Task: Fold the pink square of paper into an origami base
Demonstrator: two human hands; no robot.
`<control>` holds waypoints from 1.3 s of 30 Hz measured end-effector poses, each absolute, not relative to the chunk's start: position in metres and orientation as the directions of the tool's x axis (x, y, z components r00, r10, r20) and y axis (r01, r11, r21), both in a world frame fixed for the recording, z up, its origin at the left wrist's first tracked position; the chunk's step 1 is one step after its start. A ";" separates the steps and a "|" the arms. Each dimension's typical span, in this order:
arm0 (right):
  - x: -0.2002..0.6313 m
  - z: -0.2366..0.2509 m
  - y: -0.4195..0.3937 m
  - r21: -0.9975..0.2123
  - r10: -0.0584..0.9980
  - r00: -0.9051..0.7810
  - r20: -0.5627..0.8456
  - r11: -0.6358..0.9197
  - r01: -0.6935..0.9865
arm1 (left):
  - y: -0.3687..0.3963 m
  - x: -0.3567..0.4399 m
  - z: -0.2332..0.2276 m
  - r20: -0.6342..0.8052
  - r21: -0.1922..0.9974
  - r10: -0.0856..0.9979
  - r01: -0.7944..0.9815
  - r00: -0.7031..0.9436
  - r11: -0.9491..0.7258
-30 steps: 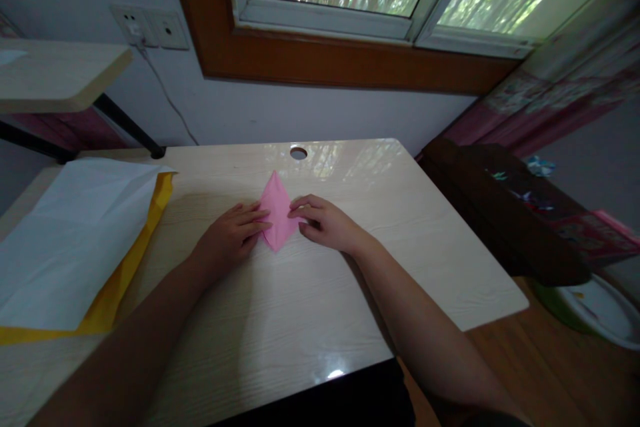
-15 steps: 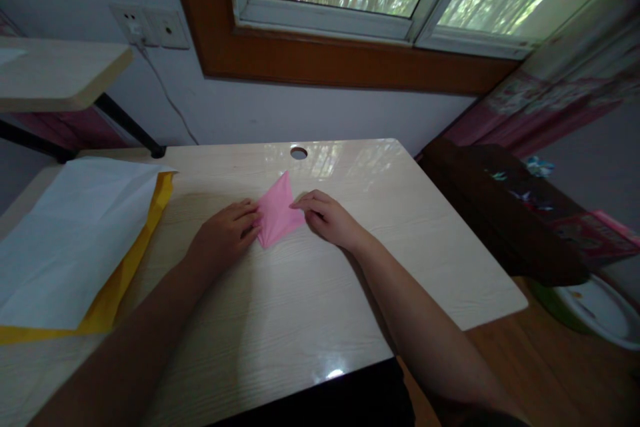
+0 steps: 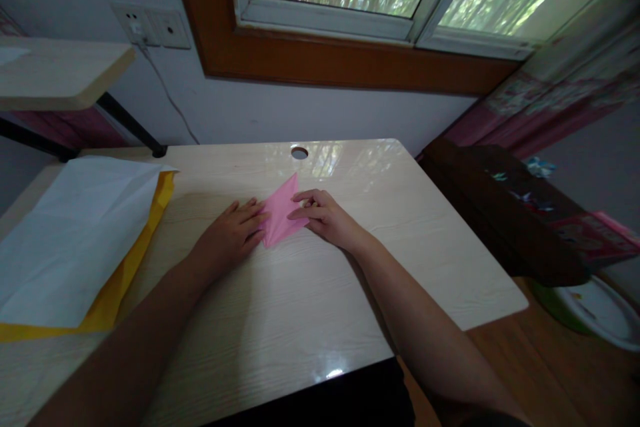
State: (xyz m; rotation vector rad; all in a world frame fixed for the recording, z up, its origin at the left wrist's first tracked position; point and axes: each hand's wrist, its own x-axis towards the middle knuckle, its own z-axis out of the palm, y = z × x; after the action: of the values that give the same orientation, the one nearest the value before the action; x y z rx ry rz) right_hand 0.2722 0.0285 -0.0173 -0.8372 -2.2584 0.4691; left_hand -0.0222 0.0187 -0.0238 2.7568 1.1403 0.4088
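A folded sheet of pink paper (image 3: 281, 215) lies on the pale desk between my two hands, one corner pointing toward the wall. My left hand (image 3: 239, 227) rests flat with its fingers spread, the fingertips over the paper's left edge. From the other side, my right hand (image 3: 325, 215) has its thumb and fingers around the right edge of the paper, pinching it. The corner under the right fingers is partly hidden.
White paper (image 3: 75, 233) lies over a yellow sheet (image 3: 143, 240) at the left. A shelf (image 3: 60, 73) on black legs stands at the back left. The desk (image 3: 310, 307) has a round cable hole (image 3: 299, 153) near the wall. A dark cabinet (image 3: 500, 213) stands at the right.
The pink paper's top corner has shifted to the right. My left fingers have stretched out flatter, and my right thumb and fingers have changed their hold on the right edge.
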 end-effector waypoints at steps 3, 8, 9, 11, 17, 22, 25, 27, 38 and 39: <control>0.271 -0.016 0.028 -0.514 0.658 -0.588 0.471 0.746 0.423 | 0.016 -0.021 -0.019 0.178 0.222 0.704 0.669 0.687 -0.709; 0.271 -0.015 0.030 -0.539 0.644 -0.645 0.410 0.742 0.398 | 0.012 -0.018 -0.016 0.169 0.222 0.677 0.641 0.717 -0.735; 0.271 -0.015 0.031 -0.554 0.651 -0.646 0.399 0.732 0.396 | 0.011 -0.018 -0.015 0.173 0.221 0.670 0.634 0.722 -0.741; 0.272 -0.016 0.031 -0.586 0.681 -0.631 0.373 0.700 0.409 | 0.010 -0.016 -0.014 0.185 0.224 0.647 0.610 0.739 -0.760; 0.272 -0.016 0.027 -0.669 0.816 -0.513 0.267 0.540 0.511 | 0.007 -0.011 -0.018 0.277 0.293 0.497 0.420 0.823 -0.859; 0.269 -0.015 0.025 -0.691 0.852 -0.450 0.267 0.495 0.527 | 0.003 -0.006 -0.021 0.369 0.365 0.459 0.328 0.808 -0.871; 0.269 -0.017 0.025 -0.675 0.850 -0.431 0.303 0.511 0.532 | 0.000 -0.004 -0.017 0.360 0.432 0.459 0.291 0.812 -0.854; 0.268 -0.017 0.025 -0.659 0.844 -0.439 0.307 0.521 0.542 | -0.002 -0.004 -0.015 0.339 0.477 0.478 0.290 0.811 -0.830; 0.262 -0.010 0.024 -0.583 0.824 -0.477 0.306 0.559 0.590 | -0.001 -0.002 -0.021 0.361 0.476 0.445 0.248 0.820 -0.844; 0.261 -0.010 0.024 -0.574 0.821 -0.478 0.313 0.564 0.593 | 0.000 -0.002 -0.021 0.361 0.480 0.446 0.246 0.819 -0.842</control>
State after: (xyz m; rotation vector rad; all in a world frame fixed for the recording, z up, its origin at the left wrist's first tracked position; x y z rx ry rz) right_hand 0.2609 0.0236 -0.0103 -1.1287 -2.2343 0.5295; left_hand -0.0025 -0.0003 -0.0212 2.5845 0.5169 0.6566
